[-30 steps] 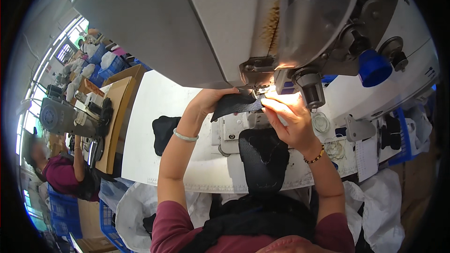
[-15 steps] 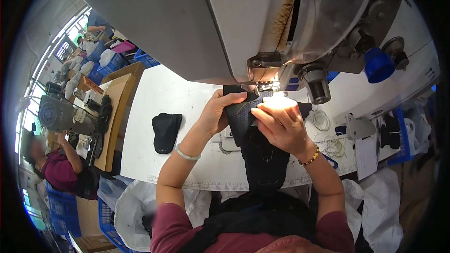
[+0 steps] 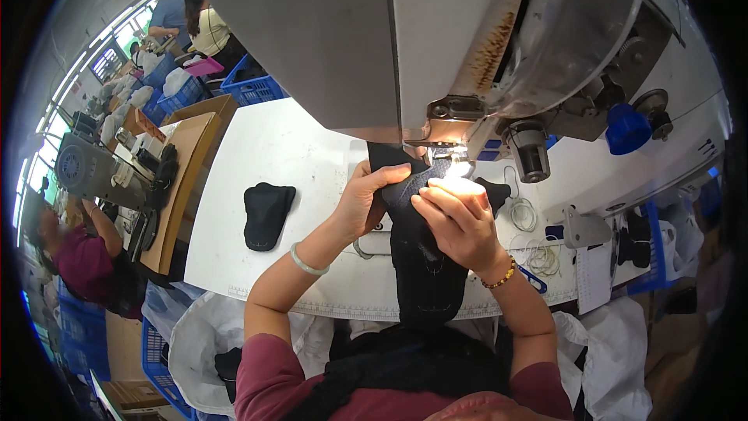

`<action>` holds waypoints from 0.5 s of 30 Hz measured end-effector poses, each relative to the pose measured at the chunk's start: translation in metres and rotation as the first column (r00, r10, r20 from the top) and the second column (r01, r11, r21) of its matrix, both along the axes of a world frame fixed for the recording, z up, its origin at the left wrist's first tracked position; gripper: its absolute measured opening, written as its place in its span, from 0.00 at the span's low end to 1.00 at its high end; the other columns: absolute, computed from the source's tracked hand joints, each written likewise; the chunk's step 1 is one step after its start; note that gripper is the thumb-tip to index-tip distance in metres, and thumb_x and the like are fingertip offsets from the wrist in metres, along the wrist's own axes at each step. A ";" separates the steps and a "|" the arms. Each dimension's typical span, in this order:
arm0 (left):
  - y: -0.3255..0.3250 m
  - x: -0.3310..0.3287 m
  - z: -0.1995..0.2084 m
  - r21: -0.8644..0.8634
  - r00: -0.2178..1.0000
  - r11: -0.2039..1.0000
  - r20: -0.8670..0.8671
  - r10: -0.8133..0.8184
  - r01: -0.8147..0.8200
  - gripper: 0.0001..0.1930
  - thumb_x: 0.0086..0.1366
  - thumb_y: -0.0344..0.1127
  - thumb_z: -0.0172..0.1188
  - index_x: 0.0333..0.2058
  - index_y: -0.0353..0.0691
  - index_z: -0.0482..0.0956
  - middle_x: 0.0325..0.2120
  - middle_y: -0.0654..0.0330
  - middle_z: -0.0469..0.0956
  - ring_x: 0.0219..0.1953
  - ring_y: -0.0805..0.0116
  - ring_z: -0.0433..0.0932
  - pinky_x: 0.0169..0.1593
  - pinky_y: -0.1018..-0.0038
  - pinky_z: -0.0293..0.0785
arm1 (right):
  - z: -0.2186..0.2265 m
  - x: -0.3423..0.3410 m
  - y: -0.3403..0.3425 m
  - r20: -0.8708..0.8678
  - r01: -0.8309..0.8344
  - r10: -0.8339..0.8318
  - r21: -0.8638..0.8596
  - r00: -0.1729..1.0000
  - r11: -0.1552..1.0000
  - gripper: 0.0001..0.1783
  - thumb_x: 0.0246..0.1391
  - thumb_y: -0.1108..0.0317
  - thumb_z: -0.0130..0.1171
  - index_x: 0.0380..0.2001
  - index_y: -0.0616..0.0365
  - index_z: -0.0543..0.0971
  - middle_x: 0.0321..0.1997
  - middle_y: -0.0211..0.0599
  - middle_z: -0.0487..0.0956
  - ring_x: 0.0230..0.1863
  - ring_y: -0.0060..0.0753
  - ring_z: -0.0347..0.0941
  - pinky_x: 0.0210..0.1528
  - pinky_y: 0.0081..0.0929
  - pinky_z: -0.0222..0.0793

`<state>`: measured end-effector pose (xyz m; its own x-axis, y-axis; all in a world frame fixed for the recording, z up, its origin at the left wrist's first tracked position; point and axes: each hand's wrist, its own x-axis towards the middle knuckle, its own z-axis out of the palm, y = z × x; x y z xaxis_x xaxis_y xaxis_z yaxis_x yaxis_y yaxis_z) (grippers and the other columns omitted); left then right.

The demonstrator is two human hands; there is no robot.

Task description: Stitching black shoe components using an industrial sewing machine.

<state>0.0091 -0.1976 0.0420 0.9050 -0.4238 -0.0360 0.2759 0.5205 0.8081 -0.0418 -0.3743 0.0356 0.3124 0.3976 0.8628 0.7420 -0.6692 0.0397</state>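
Two hands work one dark fabric piece (image 3: 425,265) under the head of a big grey sewing machine (image 3: 436,39), which fills the frame from ten to two o'clock. The white worktable (image 3: 265,152) spreads below it. The fabric runs from the lit needle area at about twelve o'clock of the hands down over the near table edge toward six o'clock, where it hangs into the lap.

It looks soft and limp, light, and likely to fold or creep under the needle; I judge it handles best flattened from both sides close to the needle, with its weight resting on the table rather than held up.

At the fabric's nine o'clock, the left hand (image 3: 366,203) curls round the upper left edge, thumb on top, pinching the cloth. At three o'clock, the right hand (image 3: 460,222) lies over it with fingers bent and pressed down, fingertips near the bright spot.

As for containers, blue plastic crates (image 3: 251,90) stand far off at eleven o'clock; their contents are too small to tell. A white sack (image 3: 199,347) sags below the table at seven o'clock, holding something dark. Another blue crate (image 3: 160,370) sits beside it, contents hidden.

A second, smaller dark piece (image 3: 266,214) lies alone on the table, well apart at nine o'clock. Loops of pale cord (image 3: 523,214) lie just beside the right hand at three o'clock.
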 end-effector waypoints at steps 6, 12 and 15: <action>-0.002 -0.006 0.012 0.033 0.997 0.999 0.071 0.033 -0.036 0.10 0.57 0.31 0.59 0.37 0.35 0.76 0.32 0.62 0.78 0.33 0.75 0.78 0.38 0.79 0.76 | 0.001 0.003 -0.014 -0.004 -0.088 0.088 0.019 0.996 0.996 0.14 0.44 0.72 0.59 0.38 0.52 0.80 0.44 0.27 0.76 0.47 0.25 0.73 0.47 0.25 0.64; 0.004 -0.006 0.021 0.196 1.000 0.981 0.016 -0.011 0.008 0.18 0.57 0.32 0.59 0.46 0.35 0.72 0.38 0.61 0.77 0.37 0.74 0.78 0.40 0.79 0.75 | 0.003 0.003 -0.021 -0.095 -0.112 0.118 0.070 0.988 0.991 0.13 0.44 0.78 0.59 0.36 0.55 0.81 0.42 0.28 0.78 0.46 0.30 0.74 0.50 0.27 0.63; 0.003 -0.009 0.020 0.147 0.996 0.987 0.059 -0.073 0.064 0.19 0.57 0.28 0.56 0.49 0.36 0.69 0.42 0.58 0.74 0.44 0.70 0.75 0.50 0.74 0.71 | 0.002 0.004 -0.021 -0.105 -0.129 0.137 0.075 0.985 0.989 0.13 0.45 0.77 0.58 0.37 0.55 0.81 0.42 0.28 0.79 0.46 0.31 0.75 0.49 0.28 0.63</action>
